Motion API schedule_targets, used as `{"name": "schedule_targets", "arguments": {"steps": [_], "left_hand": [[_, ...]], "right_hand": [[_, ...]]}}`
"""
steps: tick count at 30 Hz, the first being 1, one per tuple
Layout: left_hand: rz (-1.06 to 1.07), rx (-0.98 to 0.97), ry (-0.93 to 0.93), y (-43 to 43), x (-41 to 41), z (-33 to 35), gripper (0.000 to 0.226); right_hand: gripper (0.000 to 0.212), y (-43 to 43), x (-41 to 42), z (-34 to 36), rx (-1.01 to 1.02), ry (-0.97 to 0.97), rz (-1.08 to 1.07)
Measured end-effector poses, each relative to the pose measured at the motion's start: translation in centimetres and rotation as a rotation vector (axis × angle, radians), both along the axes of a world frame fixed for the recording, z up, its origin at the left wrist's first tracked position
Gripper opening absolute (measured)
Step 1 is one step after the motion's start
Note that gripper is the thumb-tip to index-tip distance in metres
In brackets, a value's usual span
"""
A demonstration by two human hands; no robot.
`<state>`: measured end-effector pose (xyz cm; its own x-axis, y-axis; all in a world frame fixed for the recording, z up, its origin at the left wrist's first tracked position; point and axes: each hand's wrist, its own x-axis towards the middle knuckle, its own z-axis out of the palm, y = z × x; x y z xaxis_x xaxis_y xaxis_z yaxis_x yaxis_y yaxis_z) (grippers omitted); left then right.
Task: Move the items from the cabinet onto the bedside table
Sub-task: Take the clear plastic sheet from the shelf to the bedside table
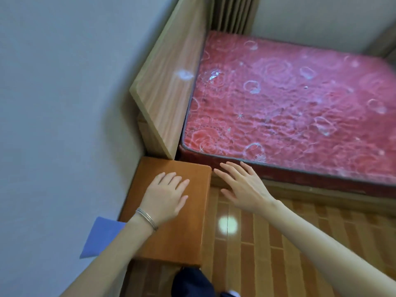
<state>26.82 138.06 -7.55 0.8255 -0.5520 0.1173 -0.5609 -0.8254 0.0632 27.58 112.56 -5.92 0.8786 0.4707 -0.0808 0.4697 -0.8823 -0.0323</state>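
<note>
The bedside table (188, 236) is a small orange-brown wooden block in the corner between the wall and the bed. My left hand (165, 196), with thin bracelets on the wrist, is spread flat over its top with straight fingers and holds nothing. My right hand (244, 187) hovers open just right of the table's far corner, fingers straight and pointing toward the mattress edge. No cabinet and no items from it are in view.
A bed with a bare red patterned mattress (300, 108) fills the right. Its pale wooden headboard (169, 82) stands against the white wall (60, 103). Brown tiled floor (278, 254) lies in front, with my dark-clothed leg (192, 281) at the bottom.
</note>
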Motion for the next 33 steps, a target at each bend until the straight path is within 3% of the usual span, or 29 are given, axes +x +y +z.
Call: {"name": "schedule_targets", "arguments": {"steps": [9,13,17,20,25,33], "left_hand": [[-0.294,-0.022,0.03,-19.8,-1.8,4.7,0.049],[-0.509,-0.063,-0.026,-29.6,-7.7,6.2,0.039],[-0.746,-0.064,-0.086,-38.1,-15.0,7.0,0.052],[-0.896,-0.084,-0.132,-43.8,-21.5,7.8,0.049],[-1.088,-0.096,-0.089,-51.0,-31.3,7.5,0.055],[-1.301,-0.143,-0.102,-60.4,-40.3,8.8,0.044]], "right_hand": [[0.055,-15.5,-13.1,4.5,0.025,-0.063,-0.483],[0.053,-22.3,-23.1,5.6,0.017,-0.077,-0.752],[0.053,-27.9,-33.3,6.7,0.001,-0.09,-0.954],[0.056,-31.8,-41.4,7.5,0.003,-0.087,-1.089],[0.056,-35.7,-53.0,8.2,-0.021,-0.036,-1.245],[0.051,-39.2,-65.7,9.0,-0.02,0.002,-1.452]]}}
